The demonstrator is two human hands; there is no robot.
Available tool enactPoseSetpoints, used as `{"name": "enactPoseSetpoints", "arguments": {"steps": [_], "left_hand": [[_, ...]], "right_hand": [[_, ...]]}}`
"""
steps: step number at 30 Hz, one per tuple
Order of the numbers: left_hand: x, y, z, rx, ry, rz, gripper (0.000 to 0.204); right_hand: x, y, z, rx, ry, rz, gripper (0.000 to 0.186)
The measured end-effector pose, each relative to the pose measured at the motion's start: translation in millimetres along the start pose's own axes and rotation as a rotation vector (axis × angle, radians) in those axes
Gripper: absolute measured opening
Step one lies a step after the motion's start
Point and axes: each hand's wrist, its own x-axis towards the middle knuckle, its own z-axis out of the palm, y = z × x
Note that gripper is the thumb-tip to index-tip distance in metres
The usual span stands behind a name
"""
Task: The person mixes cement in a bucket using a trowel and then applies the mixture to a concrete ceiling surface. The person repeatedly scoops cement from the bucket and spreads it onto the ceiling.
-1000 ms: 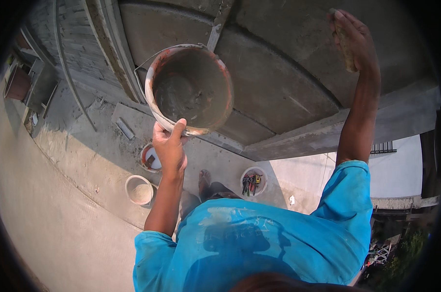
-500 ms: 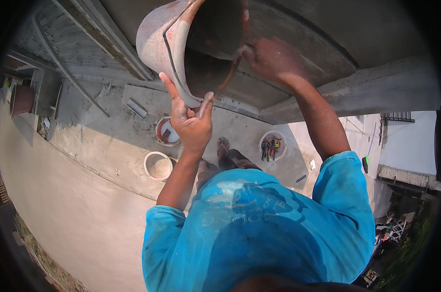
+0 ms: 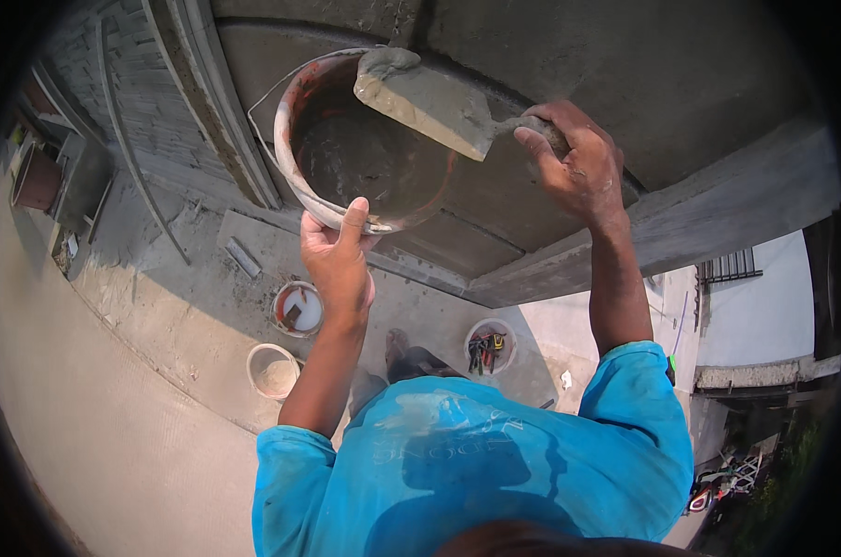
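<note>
My left hand (image 3: 339, 265) grips the near rim of a mortar-stained bucket (image 3: 290, 160), thumb over the edge. The bucket is tilted so its mouth faces me, and wet grey mortar (image 3: 365, 172) lies inside. My right hand (image 3: 583, 167) is closed round the handle of a trowel (image 3: 430, 104). Its flat blade reaches left over the bucket's mouth, with a lump of mortar (image 3: 389, 65) at the tip. The bucket's wire handle (image 3: 258, 125) hangs out on its left side.
A grey plastered wall (image 3: 625, 70) stands ahead, above a ledge (image 3: 643, 209). On the floor below are a bucket of tools (image 3: 510, 357), a bucket with white contents (image 3: 282, 295), and a pale bucket (image 3: 251, 369). A curved strip (image 3: 128, 130) leans at left.
The bucket has tipped from lying sideways to mouth toward me, showing its mortar. My right hand has drawn back to the right, bringing the mortar-loaded trowel out of the bucket.
</note>
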Motion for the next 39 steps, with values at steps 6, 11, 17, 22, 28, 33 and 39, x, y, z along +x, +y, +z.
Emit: {"name": "enactPoseSetpoints", "arguments": {"steps": [6, 11, 17, 22, 28, 33, 39], "left_hand": [[2, -5, -21, -0.014, 0.084, 0.005, 0.029], [4, -10, -30, 0.026, 0.073, -0.03, 0.027], [3, -13, -48, 0.031, 0.126, -0.039, 0.027], [1, -13, -41, -0.015, 0.12, -0.062, 0.026], [1, -22, -52, -0.006, 0.103, -0.094, 0.026], [1, -17, -52, -0.006, 0.114, -0.105, 0.027], [0, -9, -52, -0.025, 0.067, -0.098, 0.027]], "right_hand": [[69, 48, -56, 0.661, -0.597, -0.083, 0.033], [114, 69, -65, 0.444, -0.245, 0.272, 0.032], [122, 73, -50, -0.111, -0.133, -0.021, 0.034], [100, 14, 5, -0.536, -0.32, 0.112, 0.039], [98, 10, 18, -0.549, -0.276, 0.266, 0.037], [111, 19, -7, -0.515, -0.103, 0.253, 0.044], [117, 7, -28, -0.601, -0.024, 0.227, 0.042]]}}
